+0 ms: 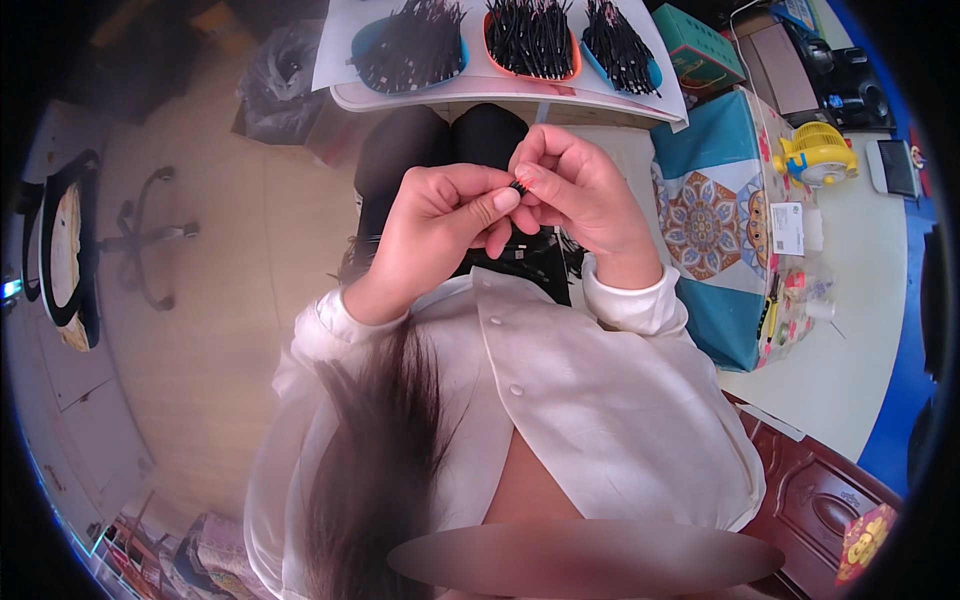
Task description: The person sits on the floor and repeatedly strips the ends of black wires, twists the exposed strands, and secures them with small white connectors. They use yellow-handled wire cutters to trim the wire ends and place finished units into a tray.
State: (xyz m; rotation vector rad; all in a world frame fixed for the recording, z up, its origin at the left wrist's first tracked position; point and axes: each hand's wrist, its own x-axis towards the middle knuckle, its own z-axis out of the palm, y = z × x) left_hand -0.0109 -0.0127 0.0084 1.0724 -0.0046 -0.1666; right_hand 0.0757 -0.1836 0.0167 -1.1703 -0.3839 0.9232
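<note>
Above my lap, my left hand and my right hand meet, thumbs and fingertips pinched together. Between them is a short black cable with a bit of red at its end, mostly hidden by the fingers. Both hands are closed on it. More black cables with small pale connectors lie on my dark-clothed lap, just below the hands. Beyond the knees, bundles of similar black cables fill a blue tray, an orange tray and a second blue tray.
The trays stand on a white table. On the right, a patterned cloth covers a box-like shape, with a yellow fan beside it and a green box behind. At left are a bagged bin and a chair base.
</note>
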